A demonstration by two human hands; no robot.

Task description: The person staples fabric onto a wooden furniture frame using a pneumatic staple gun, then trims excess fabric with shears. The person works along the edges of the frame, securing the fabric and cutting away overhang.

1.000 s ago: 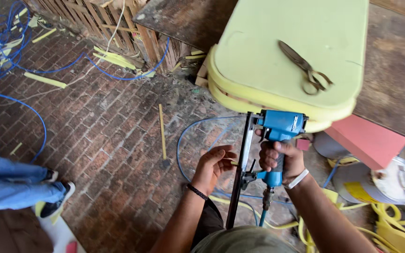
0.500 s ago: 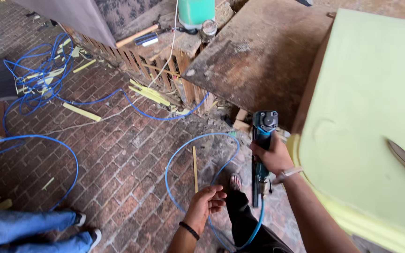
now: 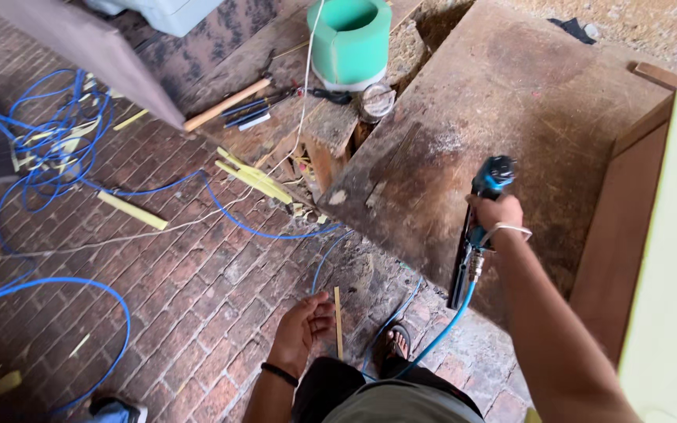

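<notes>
Blue staple gun [image 3: 486, 205] in right hand [image 3: 498, 211]: glossy painted metal body, dark matt magazine. Air hose [image 3: 440, 333] smooth blue plastic. Counter [image 3: 472, 117] rough, stained, worn wood. Floor [image 3: 158, 290] matt rough brick. Left hand [image 3: 302, 325] beside a thin bare wood strip [image 3: 338, 321]. Green tub [image 3: 350, 39] smooth plastic.

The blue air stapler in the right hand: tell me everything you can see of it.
The blue air stapler is a pneumatic gun with a blue body, a dark round cap on top and a long black magazine running down its side. A metal coupling at the handle base joins it to a blue air hose trailing toward the floor. The right hand grips its handle, holding it roughly upright over the worn wooden board. Its nose is hidden.
</notes>
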